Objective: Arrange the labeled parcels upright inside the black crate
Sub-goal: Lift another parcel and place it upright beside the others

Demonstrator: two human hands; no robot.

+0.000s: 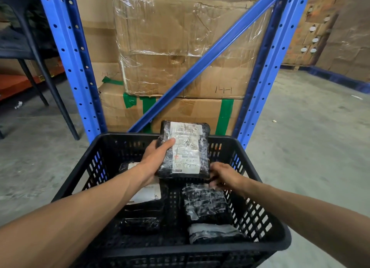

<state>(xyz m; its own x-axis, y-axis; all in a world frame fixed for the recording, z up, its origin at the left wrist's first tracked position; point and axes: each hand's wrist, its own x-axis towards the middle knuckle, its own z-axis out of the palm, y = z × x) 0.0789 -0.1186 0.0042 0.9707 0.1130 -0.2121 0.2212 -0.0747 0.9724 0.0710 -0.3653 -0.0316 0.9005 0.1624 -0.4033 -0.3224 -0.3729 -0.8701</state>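
A black slatted crate (266, 241) stands on the floor in front of me. My left hand (155, 159) grips a black wrapped parcel (185, 150) with a white label, held upright over the crate's far half. My right hand (225, 176) is at that parcel's lower right corner, fingers curled and blurred; whether it grips the parcel is unclear. Inside the crate lie more black parcels: one with a white label (147, 193) under my left forearm, one taped parcel (206, 204) at right, one (214, 232) near the front right, and a dark one (140, 224) at front left.
A blue steel rack (80, 71) with a diagonal brace (202, 63) rises just behind the crate, holding large taped cardboard boxes (180, 47). A dark chair (40, 67) stands at left. Concrete floor (310, 131) stretches to the right, with stacked cartons (340, 31) beyond.
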